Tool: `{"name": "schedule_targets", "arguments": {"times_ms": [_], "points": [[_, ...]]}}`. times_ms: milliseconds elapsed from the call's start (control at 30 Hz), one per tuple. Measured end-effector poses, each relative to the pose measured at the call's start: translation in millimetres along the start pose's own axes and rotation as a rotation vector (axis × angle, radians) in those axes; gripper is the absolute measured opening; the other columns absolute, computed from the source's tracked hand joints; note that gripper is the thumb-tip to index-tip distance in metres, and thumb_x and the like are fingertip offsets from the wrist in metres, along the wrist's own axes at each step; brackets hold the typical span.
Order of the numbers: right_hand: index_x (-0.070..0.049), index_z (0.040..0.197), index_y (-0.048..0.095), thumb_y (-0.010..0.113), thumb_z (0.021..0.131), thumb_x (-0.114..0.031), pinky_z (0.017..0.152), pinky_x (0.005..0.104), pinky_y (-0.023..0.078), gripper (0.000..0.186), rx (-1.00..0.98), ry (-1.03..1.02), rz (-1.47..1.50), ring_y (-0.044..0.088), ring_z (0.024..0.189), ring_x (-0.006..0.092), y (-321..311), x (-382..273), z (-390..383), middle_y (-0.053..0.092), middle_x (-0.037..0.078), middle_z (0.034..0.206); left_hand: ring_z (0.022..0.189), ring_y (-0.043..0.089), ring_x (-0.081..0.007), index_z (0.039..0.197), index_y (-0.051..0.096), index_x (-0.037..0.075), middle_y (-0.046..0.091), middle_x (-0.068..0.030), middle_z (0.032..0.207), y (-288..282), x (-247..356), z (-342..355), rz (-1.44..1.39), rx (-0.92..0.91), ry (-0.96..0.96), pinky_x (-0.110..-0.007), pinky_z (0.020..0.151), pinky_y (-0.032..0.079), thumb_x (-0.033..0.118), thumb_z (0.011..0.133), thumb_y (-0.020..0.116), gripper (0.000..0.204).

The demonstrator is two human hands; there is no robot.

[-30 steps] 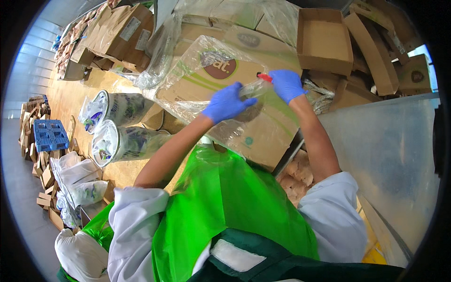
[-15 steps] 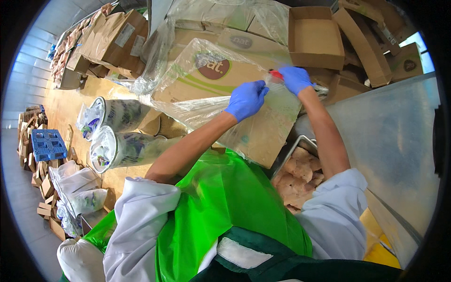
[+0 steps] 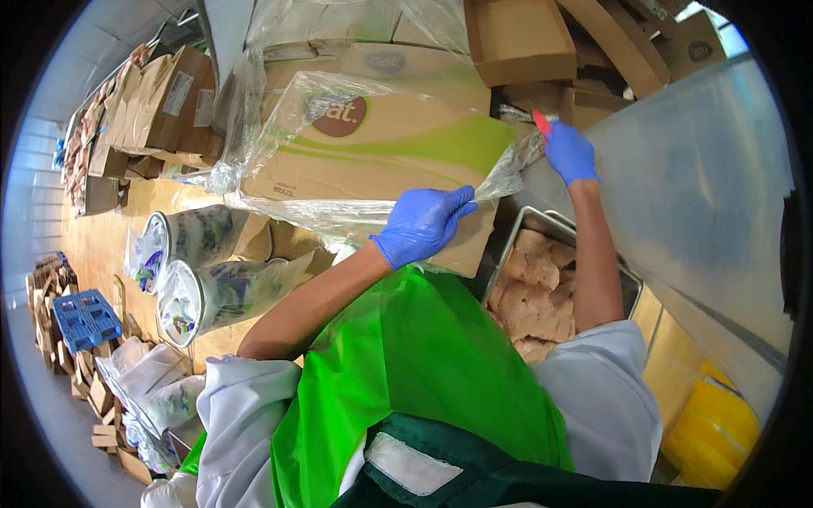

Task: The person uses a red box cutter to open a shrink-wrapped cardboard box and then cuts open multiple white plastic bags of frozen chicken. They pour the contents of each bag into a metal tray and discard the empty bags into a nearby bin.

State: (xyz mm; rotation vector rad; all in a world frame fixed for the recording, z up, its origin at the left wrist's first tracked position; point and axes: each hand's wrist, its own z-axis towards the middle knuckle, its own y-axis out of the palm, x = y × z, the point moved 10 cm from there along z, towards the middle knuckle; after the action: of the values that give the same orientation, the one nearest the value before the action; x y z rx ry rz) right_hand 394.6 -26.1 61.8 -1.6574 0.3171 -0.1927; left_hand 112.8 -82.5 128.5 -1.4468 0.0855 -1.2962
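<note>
My left hand point(image 3: 419, 224) is closed on the clear plastic wrap point(image 3: 500, 173) over a large printed cardboard box point(image 3: 373, 157), pulling a taut strand near its front right. My right hand point(image 3: 567, 157), also in a blue glove, grips a small red cutter point(image 3: 540, 121) off the box's right side, beside bunched wrap. Below and between my forearms, the box's front edge reaches my green apron point(image 3: 415, 356). A steel tub point(image 3: 631, 284) of pale pinkish pieces, apparently raw meat point(image 3: 529, 271), lies under my right forearm.
Stacked cartons point(image 3: 169, 106) stand back left. Two bagged round bins point(image 3: 216, 296) lie left of me, with a blue pallet point(image 3: 89, 320) and cardboard pile point(image 3: 102, 398) farther left. Loose open boxes point(image 3: 521, 34) are at back right; a translucent panel point(image 3: 703, 212) runs along the right.
My right hand has moved right with the red cutter, away from the box. My left hand has moved down and tightened on the wrap, which now stretches aside, uncovering more box. The view has shifted.
</note>
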Motion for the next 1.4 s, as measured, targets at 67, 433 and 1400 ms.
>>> {"name": "schedule_targets", "arguments": {"times_ms": [67, 433, 1400], "points": [[-0.007, 0.117, 0.057, 0.049, 0.092, -0.026, 0.079, 0.0450, 0.049, 0.033, 0.081, -0.097, 0.248, 0.061, 0.092, 0.0394, -5.4, -34.1, -0.2, 0.064, 0.021, 0.106, 0.063, 0.054, -0.0431, 0.086, 0.055, 0.008, 0.055, -0.0211, 0.066, 0.5, -3.8, -2.0, -0.030, -0.027, -0.051, -0.049, 0.056, 0.042, 0.027, 0.091, 0.054, 0.020], [-0.001, 0.104, 0.060, 0.051, 0.094, -0.028, 0.071, 0.0395, 0.048, 0.031, -0.392, -0.065, 0.349, 0.060, 0.070, 0.0243, 120.2, 10.5, -217.3, 0.063, 0.012, 0.082, 0.065, 0.055, -0.0441, 0.088, 0.056, 0.007, 0.055, -0.0220, 0.067, -8.3, -4.0, 0.3, -0.172, -0.053, -0.100, -0.050, 0.055, 0.040, 0.026, 0.093, 0.053, 0.020], [-0.004, 0.107, 0.054, 0.055, 0.089, -0.019, 0.059, 0.0473, 0.046, 0.024, -0.398, -0.142, 0.339, 0.062, 0.069, 0.0378, 187.1, -15.4, -316.6, 0.064, 0.020, 0.075, 0.109, 0.059, -0.0214, 0.122, 0.059, 0.005, 0.064, -0.0129, 0.115, 161.2, -68.7, -177.4, -0.593, -0.864, -0.558, -0.033, 0.098, 0.042, 0.030, 0.093, 0.058, 0.038]]}}
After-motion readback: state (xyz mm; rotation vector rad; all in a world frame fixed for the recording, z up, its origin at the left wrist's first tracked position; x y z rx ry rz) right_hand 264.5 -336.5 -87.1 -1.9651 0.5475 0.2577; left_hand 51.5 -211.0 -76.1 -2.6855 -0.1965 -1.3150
